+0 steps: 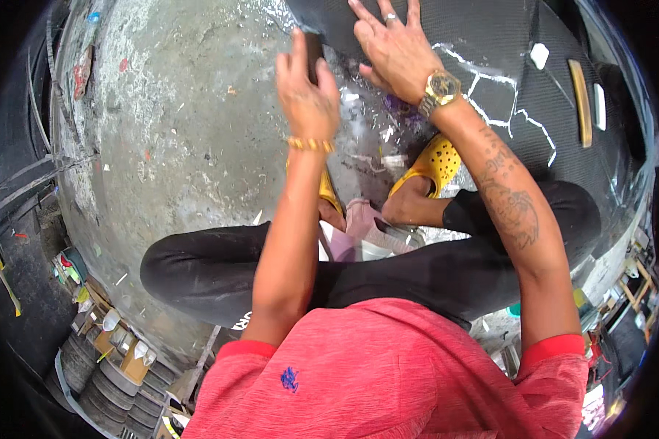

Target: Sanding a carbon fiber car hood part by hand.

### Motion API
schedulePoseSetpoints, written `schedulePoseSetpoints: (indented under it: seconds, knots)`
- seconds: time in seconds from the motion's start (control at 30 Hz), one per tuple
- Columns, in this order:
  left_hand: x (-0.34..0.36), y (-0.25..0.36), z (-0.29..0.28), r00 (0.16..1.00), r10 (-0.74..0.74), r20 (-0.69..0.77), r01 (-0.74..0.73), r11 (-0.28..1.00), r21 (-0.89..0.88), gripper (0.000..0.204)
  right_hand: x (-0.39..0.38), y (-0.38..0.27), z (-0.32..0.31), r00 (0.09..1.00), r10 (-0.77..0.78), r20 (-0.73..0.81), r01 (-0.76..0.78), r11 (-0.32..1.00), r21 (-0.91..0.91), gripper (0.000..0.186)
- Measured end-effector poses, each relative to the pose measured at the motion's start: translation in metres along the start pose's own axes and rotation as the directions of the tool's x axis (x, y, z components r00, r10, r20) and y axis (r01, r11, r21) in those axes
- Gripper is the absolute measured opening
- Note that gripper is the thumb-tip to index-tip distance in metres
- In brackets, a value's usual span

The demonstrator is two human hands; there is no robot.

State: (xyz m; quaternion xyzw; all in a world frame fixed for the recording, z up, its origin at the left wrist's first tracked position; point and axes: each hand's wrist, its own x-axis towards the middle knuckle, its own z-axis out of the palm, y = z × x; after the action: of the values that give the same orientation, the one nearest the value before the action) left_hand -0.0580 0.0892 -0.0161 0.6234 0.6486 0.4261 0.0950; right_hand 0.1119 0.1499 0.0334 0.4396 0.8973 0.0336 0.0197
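My left hand (pixel 307 95), with a yellow beaded bracelet at the wrist, is closed on a dark flat-sided block (pixel 314 53). The block is at the near left edge of a black, fine-textured sheet (pixel 490 25); its exact kind cannot be made out. My right hand (pixel 397 57), wearing a ring and a gold watch (pixel 442 87), lies on the sheet with its fingers spread. White angular lines (pixel 515 102) run across the sheet to the right of this hand. Water glistens on the floor around the sheet's edge.
On the sheet's right lie a white faceted lump (pixel 540 55), a tan bar (pixel 581 102) and a slim white bar (pixel 600 107). My yellow clogs (pixel 438 162) stand on the wet grey concrete floor (pixel 176 117). Stacked tyres (pixel 99 391) and clutter are at the lower left.
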Motion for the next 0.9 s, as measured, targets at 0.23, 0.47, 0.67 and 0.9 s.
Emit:
schedulePoseSetpoints:
  seconds: [0.23, 0.47, 0.67, 0.9]
  knots:
    - [0.031, -0.038, -0.006, 0.992, -0.066, -0.104, 0.064, 0.998, -0.018, 0.056, 0.005, -0.008, -0.013, 0.999, -0.037, -0.019, 0.036, 0.998, -0.043, 0.059]
    - [-0.039, 0.007, -0.099, 0.941, -0.331, 0.077, 0.34, 0.914, -0.222, 0.057, 0.0, 0.004, -0.019, 0.994, 0.024, 0.104, -0.03, 0.998, 0.049, 0.07]
    - [-0.064, -0.007, -0.108, 0.88, -0.473, 0.053, 0.465, 0.831, -0.304, 0.059, 0.011, 0.014, 0.047, 0.85, -0.176, -0.497, 0.065, 0.971, -0.232, 0.091]
    - [-0.054, -0.015, -0.099, 0.884, -0.465, -0.055, 0.416, 0.834, -0.361, 0.058, 0.041, -0.031, 0.009, 0.993, -0.035, 0.111, 0.053, 0.985, -0.162, 0.1]
